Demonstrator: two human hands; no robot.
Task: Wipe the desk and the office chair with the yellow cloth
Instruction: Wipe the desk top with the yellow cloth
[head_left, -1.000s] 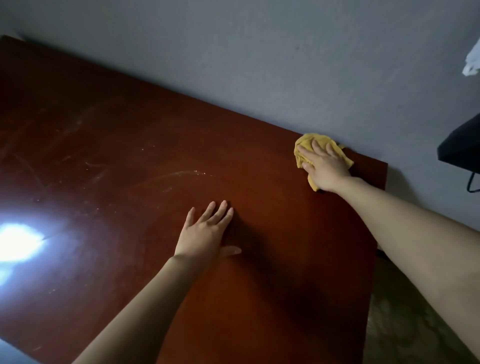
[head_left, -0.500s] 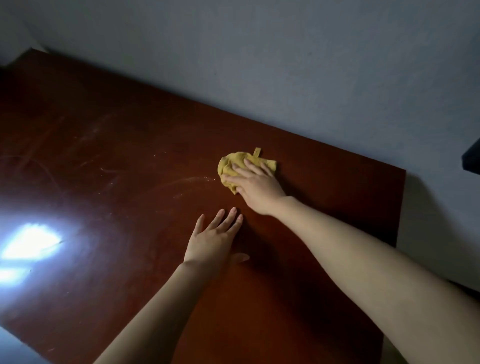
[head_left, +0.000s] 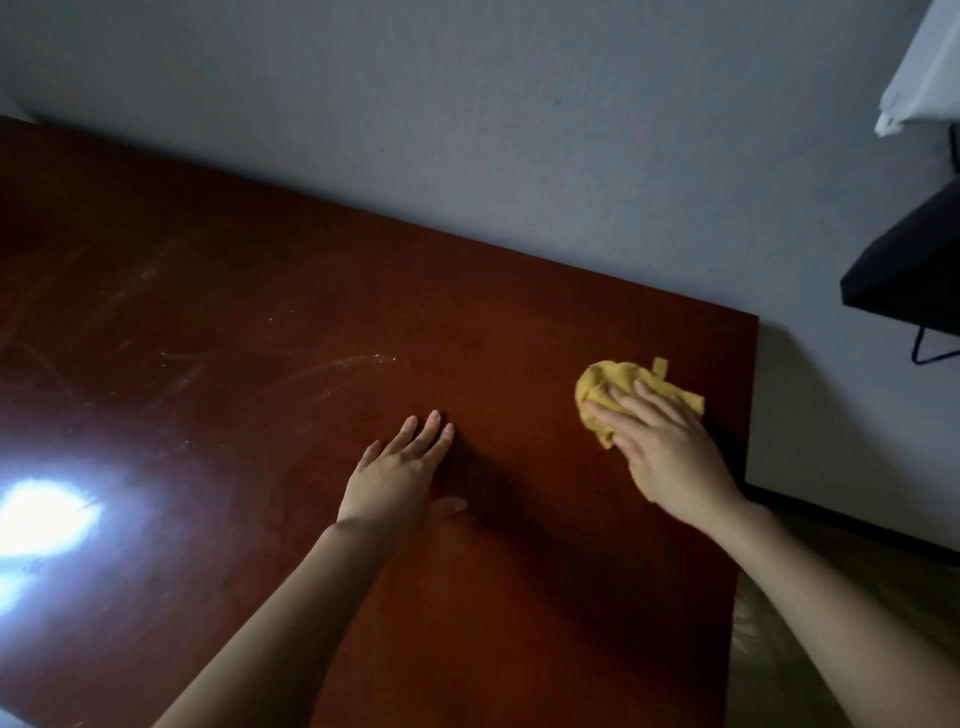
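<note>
Head cam, dim room.

Wall (head_left: 519, 130): grey, plain, runs behind the far edge of the surface.

Surface (head_left: 260, 291): dark red-brown, glossy, fills most of the view; its right edge and far-right corner are visible. Bright white glare patch (head_left: 47, 514) at far left. Pale dust streaks w/ specks (head_left: 353, 364) approx mid-surface, beyond the L hand.

Floor (head_left: 763, 686): brownish, seen past the right edge of the surface; detail too dark to tell.

Black object (head_left: 909, 260): angular, at the right frame edge against the wall, w/ thin black wire loop (head_left: 930, 348) below it. Can't ID. White fabric (head_left: 924, 67) in the top-right corner, cut off by the frame.

L hand (head_left: 400, 467): palm down, flat on the surface, fingers straight and together, thumb out to the side. Holds nothing.

R hand (head_left: 660, 441): palm down on the yellow cloth (head_left: 618, 379), fingers straight and slightly spread, pressing it to the surface. No pinch visible.

Hands apart, bare surface between them.

Yellow cloth: bunched, under the R hand, near the right edge of the surface and short of the far-right corner. A small tab sticks out on its far side.
</note>
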